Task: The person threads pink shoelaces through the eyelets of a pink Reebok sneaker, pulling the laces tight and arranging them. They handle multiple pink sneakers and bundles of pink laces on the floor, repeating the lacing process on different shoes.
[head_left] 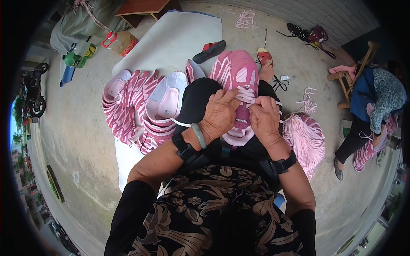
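Observation:
A pink and white sneaker (241, 64) lies across my lap, toe pointing away and its opening toward me. White shoelace (245, 94) runs through its upper eyelets. My left hand (220, 112), a pale green bangle on its wrist, is closed at the left row of eyelets, fingertips pinching the lace. At the right row my right hand (265, 119) is also closed on the lace near the tongue. A loose lace end trails left from under my left hand. Nested pink shoes (134, 102) stand left of my legs, beside a stack of pale-lined ones (165, 102).
Right of my leg lies a pile of pink shoes with laces (302, 138). Left are a white sheet (171, 42) and a red-capped jug (121, 42). A black sandal (209, 52) lies ahead. Another person (376, 102) bends over pink shoes beside a wooden chair (354, 72).

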### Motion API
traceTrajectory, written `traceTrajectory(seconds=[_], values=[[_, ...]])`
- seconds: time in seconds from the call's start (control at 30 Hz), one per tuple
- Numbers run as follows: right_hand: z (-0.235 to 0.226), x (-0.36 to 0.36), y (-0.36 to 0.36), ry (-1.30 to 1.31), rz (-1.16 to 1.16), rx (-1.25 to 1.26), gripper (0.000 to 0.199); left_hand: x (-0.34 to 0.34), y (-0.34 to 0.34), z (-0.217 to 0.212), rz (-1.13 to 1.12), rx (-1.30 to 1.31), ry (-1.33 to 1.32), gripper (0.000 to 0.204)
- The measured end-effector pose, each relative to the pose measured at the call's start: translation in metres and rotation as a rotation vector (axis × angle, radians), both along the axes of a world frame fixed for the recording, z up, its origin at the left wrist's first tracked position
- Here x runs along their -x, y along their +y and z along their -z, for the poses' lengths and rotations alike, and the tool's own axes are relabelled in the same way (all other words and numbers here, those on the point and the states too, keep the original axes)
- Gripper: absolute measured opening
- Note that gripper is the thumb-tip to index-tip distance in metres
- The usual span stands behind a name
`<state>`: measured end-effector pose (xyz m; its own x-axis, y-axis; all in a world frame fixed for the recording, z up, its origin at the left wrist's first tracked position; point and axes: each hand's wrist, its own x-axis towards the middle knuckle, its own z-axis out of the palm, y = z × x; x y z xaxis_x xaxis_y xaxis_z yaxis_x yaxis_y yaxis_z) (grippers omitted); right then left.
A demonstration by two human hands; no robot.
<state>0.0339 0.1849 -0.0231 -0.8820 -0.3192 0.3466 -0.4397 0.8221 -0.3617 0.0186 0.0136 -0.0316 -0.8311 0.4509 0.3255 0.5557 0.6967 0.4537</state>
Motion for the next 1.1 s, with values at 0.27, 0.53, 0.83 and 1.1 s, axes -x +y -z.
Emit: traceTrajectory(seconds=[0.27, 0.53, 0.83, 1.1], values=[[0.029, 0.009, 0.001, -0.182, -0.01, 0.593, 0.011, 0.002, -0.004, 0.001, 0.047, -0.064, -0.032, 0.027], [0.032, 0.013, 0.0, -0.023, -0.055, 0.306, 0.007, 0.005, 0.002, 0.001, 0.023, -0.023, -0.04, 0.019], [0.028, 0.0, 0.003, -0.059, 0.027, 0.227, 0.01, 0.002, 0.0, 0.0, -0.006, -0.097, -0.078, 0.017], [0.045, 0.013, -0.004, -0.1, 0.074, 0.48, 0.01, -0.002, 0.001, 0.003, -0.019, -0.181, -0.108, 0.018]])
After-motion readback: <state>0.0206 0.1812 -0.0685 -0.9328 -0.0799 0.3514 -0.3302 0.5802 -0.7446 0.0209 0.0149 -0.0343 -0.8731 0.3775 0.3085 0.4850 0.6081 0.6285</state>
